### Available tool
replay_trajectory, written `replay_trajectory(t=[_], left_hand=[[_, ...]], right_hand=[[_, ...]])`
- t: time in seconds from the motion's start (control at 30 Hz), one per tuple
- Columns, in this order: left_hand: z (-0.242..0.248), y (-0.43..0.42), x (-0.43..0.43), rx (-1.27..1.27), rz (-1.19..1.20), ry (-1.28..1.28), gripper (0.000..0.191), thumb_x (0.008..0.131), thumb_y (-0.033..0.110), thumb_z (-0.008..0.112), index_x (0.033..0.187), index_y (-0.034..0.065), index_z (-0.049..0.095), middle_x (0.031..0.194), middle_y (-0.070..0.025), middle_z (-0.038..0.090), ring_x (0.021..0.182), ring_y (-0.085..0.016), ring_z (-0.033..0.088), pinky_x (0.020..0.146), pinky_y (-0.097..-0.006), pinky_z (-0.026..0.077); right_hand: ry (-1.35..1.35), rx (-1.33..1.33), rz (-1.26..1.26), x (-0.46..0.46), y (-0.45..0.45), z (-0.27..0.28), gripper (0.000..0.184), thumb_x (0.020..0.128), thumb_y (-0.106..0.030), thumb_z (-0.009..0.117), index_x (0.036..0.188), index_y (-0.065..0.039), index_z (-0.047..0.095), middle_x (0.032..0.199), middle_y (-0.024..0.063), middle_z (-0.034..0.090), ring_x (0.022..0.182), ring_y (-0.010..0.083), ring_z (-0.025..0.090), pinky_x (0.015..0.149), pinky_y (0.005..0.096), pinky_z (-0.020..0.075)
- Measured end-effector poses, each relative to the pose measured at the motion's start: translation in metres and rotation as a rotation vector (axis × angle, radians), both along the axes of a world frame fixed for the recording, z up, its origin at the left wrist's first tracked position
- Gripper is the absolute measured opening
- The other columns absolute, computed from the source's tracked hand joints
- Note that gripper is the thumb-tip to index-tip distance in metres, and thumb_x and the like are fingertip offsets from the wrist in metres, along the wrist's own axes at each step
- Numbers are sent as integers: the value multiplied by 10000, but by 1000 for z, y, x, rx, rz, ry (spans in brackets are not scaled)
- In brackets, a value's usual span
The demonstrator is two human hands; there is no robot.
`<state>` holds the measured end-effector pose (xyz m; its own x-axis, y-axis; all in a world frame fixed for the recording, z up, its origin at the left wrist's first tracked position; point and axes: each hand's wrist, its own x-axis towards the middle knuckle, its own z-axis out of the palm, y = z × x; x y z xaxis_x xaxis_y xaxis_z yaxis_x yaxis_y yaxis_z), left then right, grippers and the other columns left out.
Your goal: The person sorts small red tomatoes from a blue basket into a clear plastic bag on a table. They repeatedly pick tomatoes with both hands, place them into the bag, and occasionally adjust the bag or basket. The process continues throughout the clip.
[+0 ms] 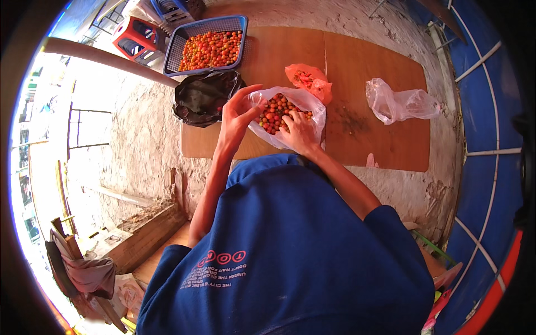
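Note:
A whitish plastic bag point(317, 109) of small cherry tomatoes point(274, 114) lies wide open on the brown wooden table before me. At its left rim is my left hand point(239, 109), thumb and fingers apart around the edge; whether they pinch the film I cannot tell. My right hand point(299, 130) reaches into the bag, its curled fingertips among the tomatoes; whether it grips one is hidden. Just behind the bag sits a small red plastic bag point(310, 81) with reddish bits in it. A crumpled black plastic bag point(205, 98) lies left of my left hand.
A blue plastic basket point(171, 56) of red and orange tomatoes stands at the table's back left, near a red stool point(138, 39). On the right of the table point(377, 146) lie a crumpled clear plastic bag point(400, 102) and dark debris point(349, 121). A pole point(109, 60) slants in from the left.

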<state>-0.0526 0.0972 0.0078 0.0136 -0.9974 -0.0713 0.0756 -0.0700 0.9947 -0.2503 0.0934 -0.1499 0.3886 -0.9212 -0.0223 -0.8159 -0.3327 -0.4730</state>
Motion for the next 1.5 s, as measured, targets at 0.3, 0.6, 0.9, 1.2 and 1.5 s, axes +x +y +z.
replay_trajectory(t=[0.3, 0.6, 0.9, 1.2, 1.5], left_hand=[[-4, 13, 5, 89, -30, -13, 382, 807, 174, 706, 1156, 28, 652, 887, -25, 678, 728, -74, 571, 665, -242, 472], [-16, 27, 8, 96, -45, -4, 434, 829, 239, 736, 1177, 3, 630, 898, -62, 681, 779, -95, 603, 720, -264, 495], [-17, 25, 2, -58, 125, -397, 426, 841, 167, 735, 1217, 15, 606, 1176, -90, 633, 1096, -179, 597, 961, -327, 458], [22, 12, -26, 33, -162, 182, 312, 904, 110, 680, 1184, -15, 619, 1101, -87, 683, 1031, -156, 638, 893, -290, 496], [-45, -11, -35, 310, -242, -16, 466, 909, 233, 634, 1291, -27, 574, 1110, -84, 639, 912, -135, 585, 853, -261, 442]], right_hand=[[-71, -16, 113, -3, 4, 1, 339, 788, -185, 685, 1093, -37, 664, 1267, 220, 519, 1143, 389, 531, 935, 453, 471], [-471, 52, -197, -14, -3, -16, 240, 787, -65, 674, 1019, -4, 666, 915, 139, 667, 843, 277, 657, 747, 364, 521], [-1608, 904, -549, -32, -16, 13, 218, 943, -93, 605, 1133, 12, 616, 956, 102, 675, 874, 181, 672, 805, 329, 590], [-1759, 1122, -596, -30, -19, 17, 267, 957, -186, 550, 1156, -14, 599, 1074, 120, 675, 1041, 261, 660, 818, 347, 561], [-1517, 884, -719, -10, -17, 33, 189, 919, -248, 666, 1058, -122, 641, 962, 5, 703, 801, 87, 633, 694, 255, 486]])
